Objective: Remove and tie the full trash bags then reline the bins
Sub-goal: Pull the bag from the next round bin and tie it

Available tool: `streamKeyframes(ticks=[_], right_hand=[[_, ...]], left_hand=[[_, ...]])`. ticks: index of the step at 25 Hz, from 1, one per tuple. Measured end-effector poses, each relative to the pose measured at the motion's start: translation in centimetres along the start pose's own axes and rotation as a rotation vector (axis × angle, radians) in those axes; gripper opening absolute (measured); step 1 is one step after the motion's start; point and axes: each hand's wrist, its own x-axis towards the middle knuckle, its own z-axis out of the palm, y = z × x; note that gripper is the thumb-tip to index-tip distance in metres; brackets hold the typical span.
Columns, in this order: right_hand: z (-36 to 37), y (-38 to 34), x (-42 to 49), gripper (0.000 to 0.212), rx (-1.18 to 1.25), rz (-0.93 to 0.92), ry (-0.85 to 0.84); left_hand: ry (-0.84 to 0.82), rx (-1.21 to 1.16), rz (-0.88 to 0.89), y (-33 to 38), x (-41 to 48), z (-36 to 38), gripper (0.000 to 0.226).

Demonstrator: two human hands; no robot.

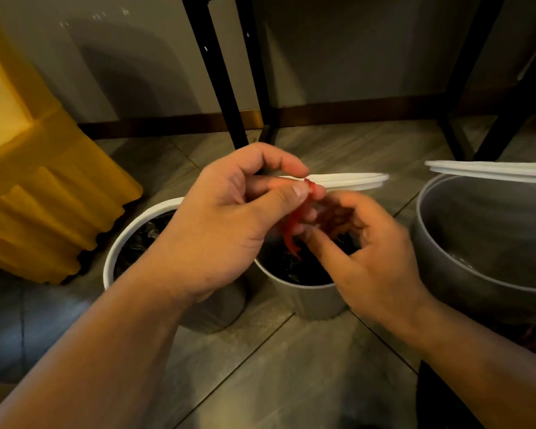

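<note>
1. The middle bin (304,294), small and grey, stands on the floor (260,366). Both hands hide most of it, so only its near wall and a piece of the rim show.
2. Inside the middle bin lies a black bag (294,270). It is very dark, and I cannot tell how full it is.
3. A red drawstring (295,222) rises from this bag, over the opening of the middle bin. Its lower end is lost in the dark plastic.
4. The left hand (226,221) is above the middle bin, towards its left. Its grip is pinching the top of the red drawstring between thumb and forefinger.
5. The right hand (372,255) is above the right side of the middle bin. Its fingers curl towards the drawstring but are blurred, so I cannot tell if the grip holds it or only touches it.
6. Just left of the middle bin stands the left bin (118,243) with a white rim and a second black bag (143,239) inside. The left forearm covers much of it.
7. To the right of the middle bin is the right bin (464,258), grey and cut off by the picture edge.
8. Behind the middle bin is a white lid (356,178), partly hidden by the left hand. A second white lid (492,168) lies at the far rim of the right bin, also cut off.
9. Far to the left of the middle bin hangs a yellow cloth (50,205). Behind the bin stand black legs (220,82), whose tops are out of view.
</note>
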Motion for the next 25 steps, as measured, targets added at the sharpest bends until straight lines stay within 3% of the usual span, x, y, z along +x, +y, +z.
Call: streamKeyframes(ticks=[2, 5, 9, 12, 15, 18, 22, 25], right_hand=[[-0.6, -0.3, 0.3, 0.045, -0.009, 0.0, -0.01], [-1.6, -0.4, 0.7, 0.025, -0.142, -0.138, 0.034], [-1.9, -0.6, 0.7, 0.029, -0.019, -0.07, 0.0], [-1.6, -0.4, 0.7, 0.019, -0.073, -0.158, -0.028], [-1.8, -0.4, 0.7, 0.027, 0.095, -0.06, -0.068], [-1.8, -0.1, 1.0, 0.027, 0.061, -0.14, -0.116], [-1.5, 0.7, 1.1, 0.017, 0.058, -0.134, -0.009], [-1.9, 1.2, 1.0, 0.019, 0.169, -0.026, 0.056]], left_hand=[[-0.059, -0.004, -0.02, -0.1, -0.2, 0.0, 0.03], [-0.088, 0.041, -0.048, -0.1, -0.2, -0.2, 0.034], [-0.099, 0.077, -0.072, -0.4, -0.1, -0.9, 0.027], [-0.136, 0.088, -0.081, -0.8, -0.1, -0.9, 0.029], [-0.156, 0.106, -0.08, -1.0, -0.2, -0.9, 0.034], [-0.179, 0.088, -0.098, -1.4, -0.1, -0.8, 0.036], [-0.086, 0.087, -0.062, -1.6, -0.1, -1.2, 0.026], [0.08, 0.131, -0.033, -1.8, -0.1, -1.7, 0.026]])
